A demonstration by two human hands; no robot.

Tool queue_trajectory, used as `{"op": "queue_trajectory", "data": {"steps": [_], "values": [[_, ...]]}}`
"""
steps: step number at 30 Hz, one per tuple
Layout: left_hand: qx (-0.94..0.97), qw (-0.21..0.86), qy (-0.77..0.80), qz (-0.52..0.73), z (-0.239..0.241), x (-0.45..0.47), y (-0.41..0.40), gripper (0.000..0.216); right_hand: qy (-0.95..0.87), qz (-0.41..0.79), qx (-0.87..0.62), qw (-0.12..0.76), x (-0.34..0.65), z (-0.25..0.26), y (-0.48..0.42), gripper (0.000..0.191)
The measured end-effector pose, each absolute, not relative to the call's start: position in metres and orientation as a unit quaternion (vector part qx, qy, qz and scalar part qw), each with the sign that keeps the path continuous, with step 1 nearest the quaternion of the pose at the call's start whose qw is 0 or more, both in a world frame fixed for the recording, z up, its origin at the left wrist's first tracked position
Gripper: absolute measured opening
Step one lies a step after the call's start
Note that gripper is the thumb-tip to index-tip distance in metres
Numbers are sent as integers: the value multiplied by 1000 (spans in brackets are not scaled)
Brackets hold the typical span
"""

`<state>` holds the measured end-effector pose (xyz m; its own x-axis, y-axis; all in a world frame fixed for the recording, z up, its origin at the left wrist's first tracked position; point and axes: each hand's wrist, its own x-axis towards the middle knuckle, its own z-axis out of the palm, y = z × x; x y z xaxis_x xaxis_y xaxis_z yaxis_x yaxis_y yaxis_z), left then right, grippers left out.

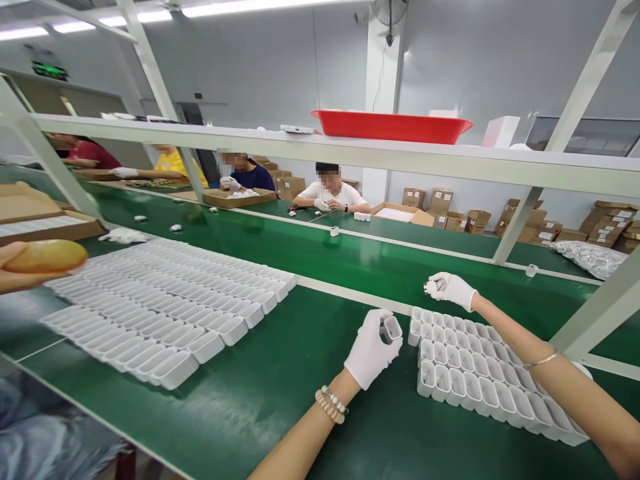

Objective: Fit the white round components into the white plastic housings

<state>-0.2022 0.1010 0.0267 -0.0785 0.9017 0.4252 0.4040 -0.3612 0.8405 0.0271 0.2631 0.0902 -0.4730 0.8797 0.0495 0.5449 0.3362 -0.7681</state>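
Two grips on at the green table!
The left hand grips a white case; the right hand pinches a small white part over the belt, beyond the case rows.

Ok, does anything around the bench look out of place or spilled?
Yes, one thing: what looks like a fruit, held in another person's bare hand at the left edge, near the white cases. Food seems odd among such parts. I see no spill.
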Motion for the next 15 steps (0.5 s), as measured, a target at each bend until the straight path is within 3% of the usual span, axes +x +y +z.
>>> {"op": "queue_trajectory", "data": {"steps": [4,9,15], "values": [[647,193,501,542,35,-204,93,35,-778,356,-431,288,29,122,207,55],[684,156,455,549,47,-199,77,36,-781,276,-470,305,28,142,120,52],[741,129,396,527,49,-198,71,37,-797,303,-461,248,17,140,78,45]]}}
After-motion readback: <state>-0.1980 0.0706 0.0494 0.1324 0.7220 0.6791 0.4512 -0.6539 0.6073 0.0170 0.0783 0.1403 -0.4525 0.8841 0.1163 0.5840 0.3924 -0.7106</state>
